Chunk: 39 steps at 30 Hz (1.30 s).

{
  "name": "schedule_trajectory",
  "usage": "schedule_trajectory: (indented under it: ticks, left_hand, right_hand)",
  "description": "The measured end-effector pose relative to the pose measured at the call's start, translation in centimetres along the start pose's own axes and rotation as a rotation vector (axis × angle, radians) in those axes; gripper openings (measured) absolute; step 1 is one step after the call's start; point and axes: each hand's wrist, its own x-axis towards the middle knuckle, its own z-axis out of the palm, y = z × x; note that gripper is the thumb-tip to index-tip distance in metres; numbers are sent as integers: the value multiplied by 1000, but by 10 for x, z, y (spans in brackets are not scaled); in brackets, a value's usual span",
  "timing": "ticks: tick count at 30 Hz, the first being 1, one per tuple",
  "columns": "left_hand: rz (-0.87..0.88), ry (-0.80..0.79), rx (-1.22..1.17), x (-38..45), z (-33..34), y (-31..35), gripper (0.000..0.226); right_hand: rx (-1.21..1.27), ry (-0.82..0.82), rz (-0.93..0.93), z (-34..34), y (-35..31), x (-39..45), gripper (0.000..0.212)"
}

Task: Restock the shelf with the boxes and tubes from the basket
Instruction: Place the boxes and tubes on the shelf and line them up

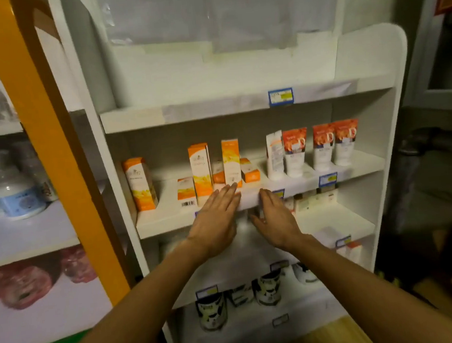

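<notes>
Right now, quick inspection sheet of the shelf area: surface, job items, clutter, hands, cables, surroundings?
Surface: white middle shelf, front edge bare at left.
Job's things: orange boxes, some upright and some small or lying flat, at left and centre; red-and-white tubes standing upright at right. Basket not in view.
Clutter: blue price tags on shelf edges; dark pouches on a lower shelf.
Hands: left hand and right hand flat, fingers straight, at the shelf's front edge, holding nothing.
Cables: nothing seen.
Surroundings: orange post at left, bottles on the neighbouring shelf.
</notes>
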Motion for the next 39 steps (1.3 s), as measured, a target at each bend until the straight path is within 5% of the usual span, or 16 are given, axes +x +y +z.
schedule_trajectory:
  ticks: [9,18,21,29,39]
  left_hand:
    - [-58,-261,-10,-31,95,44,78]
    - [-83,-453,-146,-74,198,79,79]
    - [-85,-578,-179,-101,245,95,84]
    - [-82,-897,-342,-159,342,135,83]
    - [-79,-1132,-585,-230,430,201,53]
  right_hand:
    - [-330,-107,-165,40,49,-48,76]
    - [-342,-425,50,131,134,-123,75]
    - [-372,-622,118,166,169,-163,76]
    - [-224,-839,289,245,225,-245,88]
    - [-228,-1163,430,309,278,-326,50]
